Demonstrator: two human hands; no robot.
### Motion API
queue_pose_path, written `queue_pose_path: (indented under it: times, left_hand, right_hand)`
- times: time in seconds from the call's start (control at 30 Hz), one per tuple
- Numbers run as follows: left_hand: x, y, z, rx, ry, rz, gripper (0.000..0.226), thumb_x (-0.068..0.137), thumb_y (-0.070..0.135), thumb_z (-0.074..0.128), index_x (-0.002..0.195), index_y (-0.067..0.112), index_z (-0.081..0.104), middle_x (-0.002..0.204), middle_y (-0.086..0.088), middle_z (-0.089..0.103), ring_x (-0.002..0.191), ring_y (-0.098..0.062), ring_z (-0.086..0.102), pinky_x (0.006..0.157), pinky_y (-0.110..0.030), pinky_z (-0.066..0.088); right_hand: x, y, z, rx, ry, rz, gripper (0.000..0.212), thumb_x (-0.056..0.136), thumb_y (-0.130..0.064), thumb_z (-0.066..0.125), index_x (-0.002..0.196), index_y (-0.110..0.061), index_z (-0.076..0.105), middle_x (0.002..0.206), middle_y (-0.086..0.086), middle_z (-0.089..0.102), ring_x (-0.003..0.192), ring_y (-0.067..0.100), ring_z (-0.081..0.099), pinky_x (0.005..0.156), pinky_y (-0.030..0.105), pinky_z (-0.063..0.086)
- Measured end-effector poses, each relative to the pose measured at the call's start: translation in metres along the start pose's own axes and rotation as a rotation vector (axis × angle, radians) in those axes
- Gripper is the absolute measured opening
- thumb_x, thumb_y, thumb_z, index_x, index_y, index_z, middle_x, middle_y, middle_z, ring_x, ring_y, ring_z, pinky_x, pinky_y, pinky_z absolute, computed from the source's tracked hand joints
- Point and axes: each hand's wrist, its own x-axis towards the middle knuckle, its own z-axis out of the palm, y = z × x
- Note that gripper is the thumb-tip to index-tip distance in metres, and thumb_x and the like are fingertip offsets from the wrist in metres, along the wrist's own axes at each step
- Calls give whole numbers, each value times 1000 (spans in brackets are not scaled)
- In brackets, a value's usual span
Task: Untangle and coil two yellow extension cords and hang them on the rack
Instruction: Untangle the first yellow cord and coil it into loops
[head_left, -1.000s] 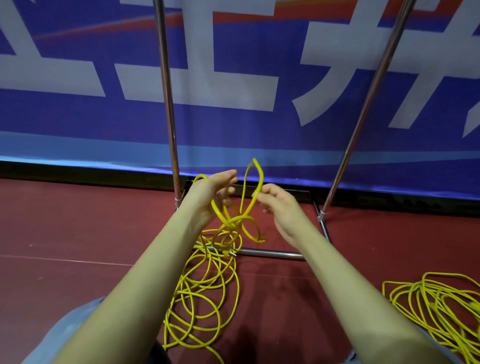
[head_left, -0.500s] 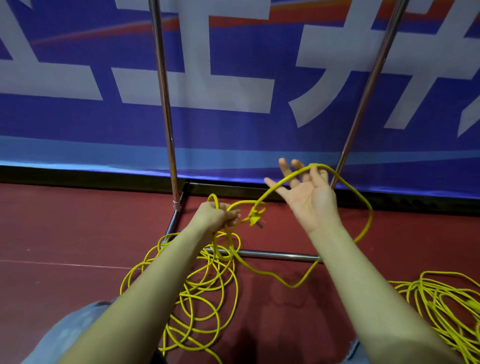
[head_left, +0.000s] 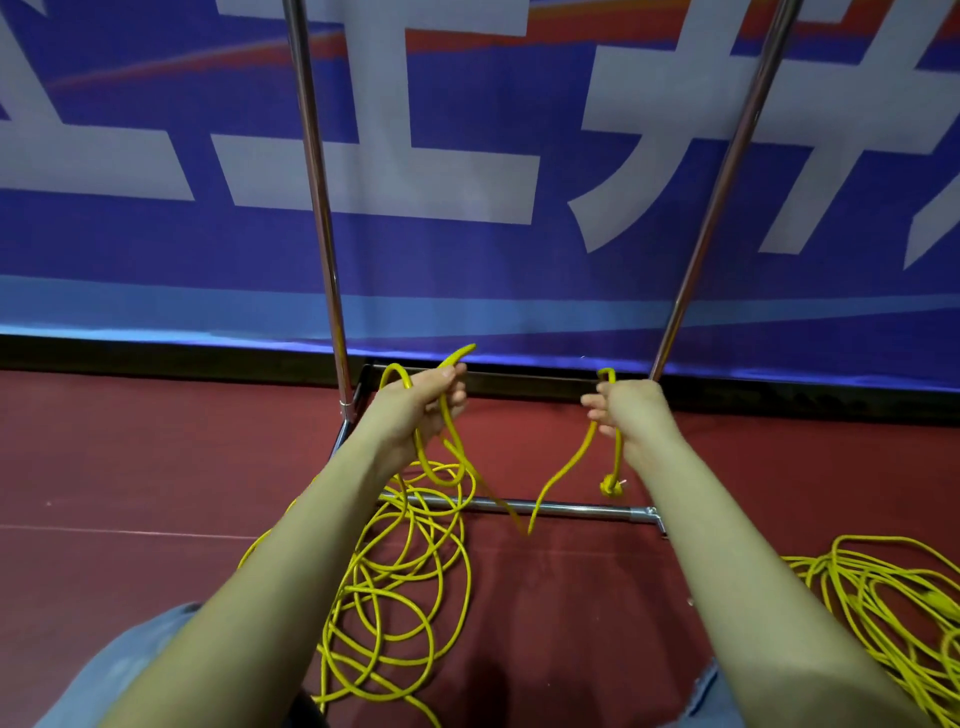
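— How is the cord being held?

— The yellow cord (head_left: 400, 582) is grasped by both hands. Loops of it are clenched in the left hand (head_left: 423, 402); a short length is gripped in the right hand (head_left: 626, 410), with the plug (head_left: 612, 487) hung just below. A slack span sags between them.

— And the rest?

— Most of it is piled on the red floor (head_left: 130, 467) at near left, over the rack (head_left: 571, 506) base bar. A second cord (head_left: 872, 597) is heaped at near right.
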Motion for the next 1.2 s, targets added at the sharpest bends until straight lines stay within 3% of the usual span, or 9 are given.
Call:
queue_pose_path:
  times: [0.17, 0.33, 0.43, 0.57, 0.7, 0.8, 0.87, 1.0, 1.2]
  left_hand:
    - [-4, 10, 12, -137, -103, 24, 18, 97, 7, 45, 100, 0, 62, 66, -2, 62, 58, -8, 61, 73, -24, 57]
    - [-3, 13, 18, -258, -60, 78, 17, 97, 8, 45, 99, 2, 62, 66, -1, 65, 61, -9, 64, 79, -24, 55]
    - [-1, 16, 16, -275, -30, 60, 22, 100, 14, 41, 99, 4, 61, 71, -2, 69, 66, -9, 68, 74, -23, 56]
    - [-2, 24, 13, -31, 28, -54, 39, 103, 31, 32, 100, 3, 59, 89, -10, 67, 78, -16, 67, 61, -21, 57]
    - [-7, 33, 6, 279, 127, -77, 52, 102, 44, 31, 87, 7, 64, 73, -6, 70, 63, -15, 67, 49, -22, 53]
    - [-17, 38, 7, 116, -2, -172, 53, 102, 45, 26, 92, 5, 61, 72, -10, 72, 62, -20, 71, 52, -28, 57]
    - [-20, 41, 11, -78, -72, -168, 49, 102, 43, 26, 96, 6, 58, 78, -13, 73, 68, -23, 72, 53, -31, 58]
    - [-16, 42, 19, -381, -135, -27, 42, 103, 37, 27, 101, 7, 55, 89, -15, 73, 80, -26, 72, 64, -43, 60]
    - [-7, 37, 18, -516, -28, 50, 45, 104, 38, 21, 104, 7, 54, 96, -14, 72, 101, -24, 64, 78, -47, 55]
  right_hand:
    - [-11, 6, 10, -192, -72, -147, 20, 93, -6, 51, 110, 2, 57, 97, 11, 53, 89, 20, 50, 69, 21, 37]
    - [-40, 1, 24, -100, -695, -320, 20, 96, -9, 49, 109, 1, 59, 96, 11, 64, 80, 11, 61, 70, 7, 47]
    - [-42, 4, 27, -209, -807, -405, 16, 85, 0, 64, 96, -11, 60, 78, 2, 61, 68, 1, 57, 72, 14, 44]
    - [-37, 5, 27, -110, -612, -520, 14, 87, 1, 61, 80, -12, 63, 65, 1, 55, 53, -2, 48, 59, 15, 40]
    - [-24, 7, 25, 108, -246, -475, 12, 92, -5, 56, 84, -5, 65, 57, 0, 44, 47, 5, 37, 49, 20, 32]
    - [-8, 14, 22, -49, -26, -449, 14, 93, -9, 54, 94, -2, 65, 70, 2, 55, 64, 17, 50, 65, 35, 42]
    - [-7, 17, 20, -304, -10, -456, 34, 93, -7, 53, 127, -4, 55, 115, 10, 56, 106, 25, 54, 96, 33, 39]
    - [-31, 7, 27, -215, -487, -608, 27, 98, -10, 48, 122, -7, 57, 122, 6, 58, 118, 16, 50, 94, 5, 32]
    - [-56, 17, 39, -197, -1021, -461, 9, 90, -10, 60, 87, -16, 65, 74, -2, 66, 72, 6, 61, 78, 18, 48]
